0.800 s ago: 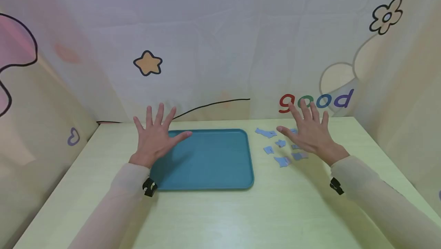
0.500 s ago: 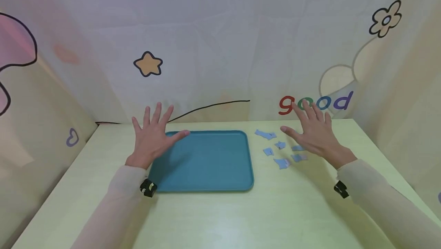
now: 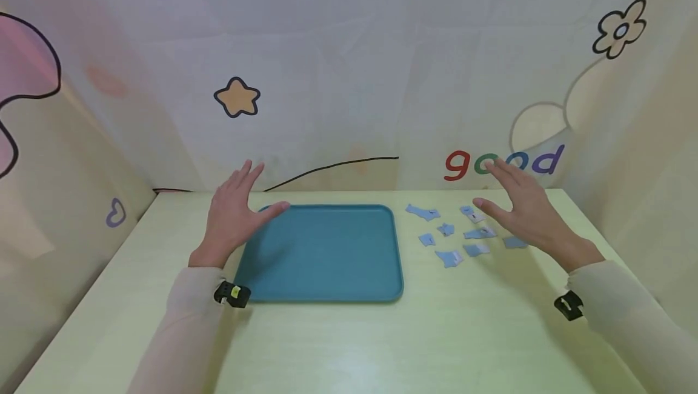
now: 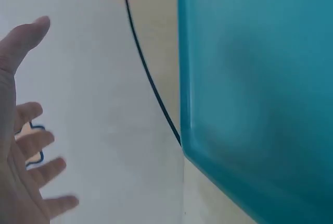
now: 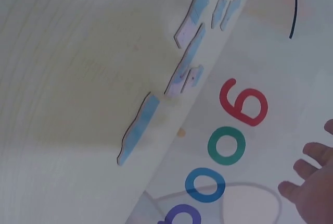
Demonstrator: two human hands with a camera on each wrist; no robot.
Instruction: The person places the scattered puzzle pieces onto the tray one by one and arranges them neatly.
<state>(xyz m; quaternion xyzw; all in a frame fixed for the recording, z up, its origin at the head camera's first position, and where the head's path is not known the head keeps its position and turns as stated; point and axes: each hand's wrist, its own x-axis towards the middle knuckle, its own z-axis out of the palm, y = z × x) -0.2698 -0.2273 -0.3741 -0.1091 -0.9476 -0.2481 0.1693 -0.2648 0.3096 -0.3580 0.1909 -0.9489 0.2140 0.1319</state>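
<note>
My left hand hangs in the air over the left end of a blue tray, thumb apart from the straight fingers. Nothing is in its grasp. On the right, my right hand is raised too, fingers extended and holding nothing. Below and left of it lie several flat light-blue puzzle pieces with irregular edges, some with pinkish-white parts. One piece is partly hidden by the right hand. In the right wrist view a long piece lies apart from the others.
The pale table carries the tray left of centre and the pieces to its right. A printed cloth rises behind the table's far edge, with more cloth at both sides. A black device sits at each wrist.
Both hands have moved apart: the left slightly left, the right further right, each turning inward with fingers closer together. More puzzle pieces now show beside the right hand. Tray and pieces stay put.
</note>
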